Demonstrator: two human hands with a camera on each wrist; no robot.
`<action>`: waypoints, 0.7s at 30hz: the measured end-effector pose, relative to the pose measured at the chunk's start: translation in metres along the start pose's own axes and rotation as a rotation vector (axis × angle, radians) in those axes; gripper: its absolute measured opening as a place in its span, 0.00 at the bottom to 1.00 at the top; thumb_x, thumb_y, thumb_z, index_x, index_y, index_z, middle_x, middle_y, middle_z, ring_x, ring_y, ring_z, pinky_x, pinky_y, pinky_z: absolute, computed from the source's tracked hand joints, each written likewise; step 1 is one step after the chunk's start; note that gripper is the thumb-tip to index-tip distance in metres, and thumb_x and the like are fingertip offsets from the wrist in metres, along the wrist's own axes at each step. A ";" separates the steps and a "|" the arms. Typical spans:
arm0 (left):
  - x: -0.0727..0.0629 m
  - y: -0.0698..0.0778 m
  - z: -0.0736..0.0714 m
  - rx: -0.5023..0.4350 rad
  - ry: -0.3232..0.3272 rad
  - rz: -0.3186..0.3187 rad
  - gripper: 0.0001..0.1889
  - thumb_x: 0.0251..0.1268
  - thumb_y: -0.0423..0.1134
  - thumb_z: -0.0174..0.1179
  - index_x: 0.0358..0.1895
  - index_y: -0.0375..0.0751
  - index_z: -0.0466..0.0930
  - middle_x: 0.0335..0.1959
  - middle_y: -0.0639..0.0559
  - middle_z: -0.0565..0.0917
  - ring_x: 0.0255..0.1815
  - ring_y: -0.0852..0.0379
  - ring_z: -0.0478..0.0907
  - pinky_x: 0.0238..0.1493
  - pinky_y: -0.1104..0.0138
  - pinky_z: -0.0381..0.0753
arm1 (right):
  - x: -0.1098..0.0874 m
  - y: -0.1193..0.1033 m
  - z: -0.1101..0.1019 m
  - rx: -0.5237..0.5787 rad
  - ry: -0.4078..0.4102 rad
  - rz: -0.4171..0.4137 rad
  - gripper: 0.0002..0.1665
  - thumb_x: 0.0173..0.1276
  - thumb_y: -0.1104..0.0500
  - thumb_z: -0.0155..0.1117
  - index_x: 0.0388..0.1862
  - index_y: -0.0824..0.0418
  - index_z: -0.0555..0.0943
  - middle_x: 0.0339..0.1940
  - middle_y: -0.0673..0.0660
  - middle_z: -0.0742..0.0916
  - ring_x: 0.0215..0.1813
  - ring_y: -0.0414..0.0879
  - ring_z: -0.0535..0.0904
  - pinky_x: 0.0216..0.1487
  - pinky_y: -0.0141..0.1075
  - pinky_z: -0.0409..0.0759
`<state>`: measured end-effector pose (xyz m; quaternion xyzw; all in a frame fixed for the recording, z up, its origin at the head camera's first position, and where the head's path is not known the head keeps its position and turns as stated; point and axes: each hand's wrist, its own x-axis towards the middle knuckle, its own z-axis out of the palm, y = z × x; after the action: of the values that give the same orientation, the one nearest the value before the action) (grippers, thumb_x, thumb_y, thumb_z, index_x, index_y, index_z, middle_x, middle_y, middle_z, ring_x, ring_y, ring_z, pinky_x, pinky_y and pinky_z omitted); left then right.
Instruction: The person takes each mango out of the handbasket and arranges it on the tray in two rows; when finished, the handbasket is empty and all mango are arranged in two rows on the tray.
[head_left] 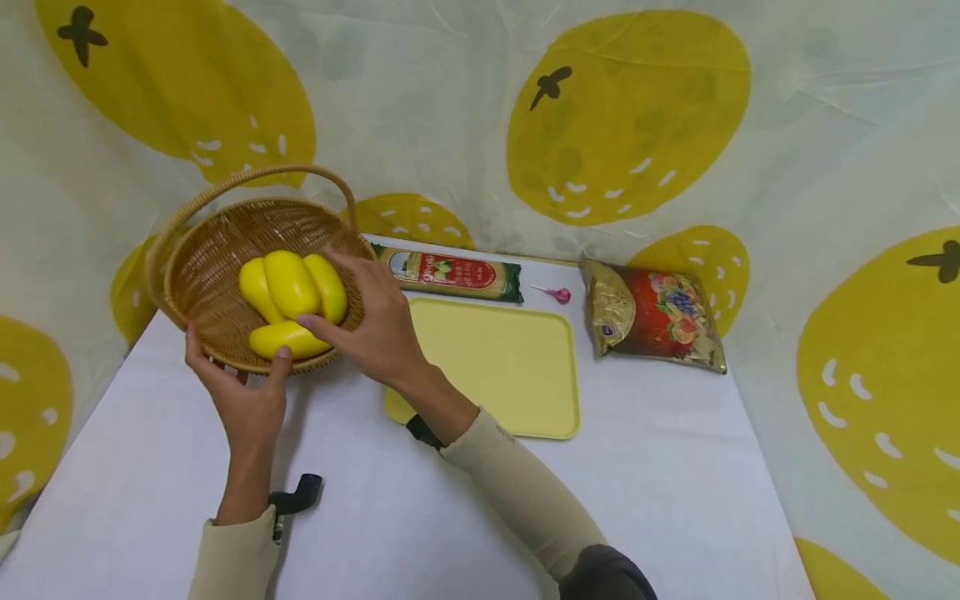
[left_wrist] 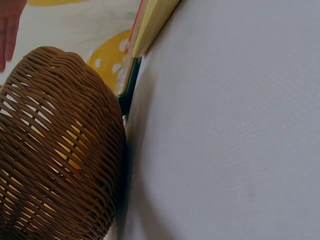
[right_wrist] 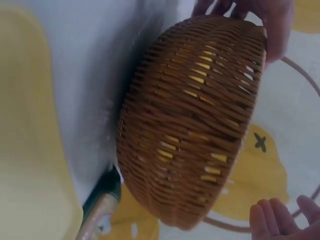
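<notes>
A round wicker basket (head_left: 213, 287) with an arched handle stands at the left of the table, close over the cloth in both wrist views. Several smooth yellow mangoes (head_left: 291, 285) lie in it. My left hand (head_left: 243, 408) grips the basket's near rim, thumb on the inside and fingers partly hidden beneath. Over the right side of the basket hovers my right hand (head_left: 378, 325), its thumb and fingers spread above the mangoes. In the right wrist view the fingers of that right hand (right_wrist: 280, 220) look straight and hold nothing.
Right of the basket lies a yellow tray (head_left: 495, 367). Behind it are a green-ended spaghetti pack (head_left: 453, 275) and a pink lollipop (head_left: 558, 295). A red and gold snack bag (head_left: 652, 317) lies at the right. A lemon-print curtain (head_left: 420, 100) hangs behind the white table.
</notes>
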<state>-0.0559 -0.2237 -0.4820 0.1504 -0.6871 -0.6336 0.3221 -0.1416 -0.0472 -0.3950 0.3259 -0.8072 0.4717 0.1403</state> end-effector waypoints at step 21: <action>-0.002 -0.005 0.000 0.015 -0.031 0.034 0.57 0.60 0.32 0.72 0.86 0.52 0.42 0.87 0.52 0.48 0.84 0.44 0.58 0.82 0.48 0.63 | 0.053 0.016 0.060 -0.223 -0.334 0.267 0.45 0.68 0.39 0.76 0.81 0.42 0.70 0.76 0.45 0.79 0.75 0.43 0.72 0.76 0.36 0.67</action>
<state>-0.0557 -0.2236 -0.4878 0.1311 -0.6994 -0.6250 0.3210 -0.1866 -0.1134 -0.4082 0.2725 -0.9023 0.3333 -0.0237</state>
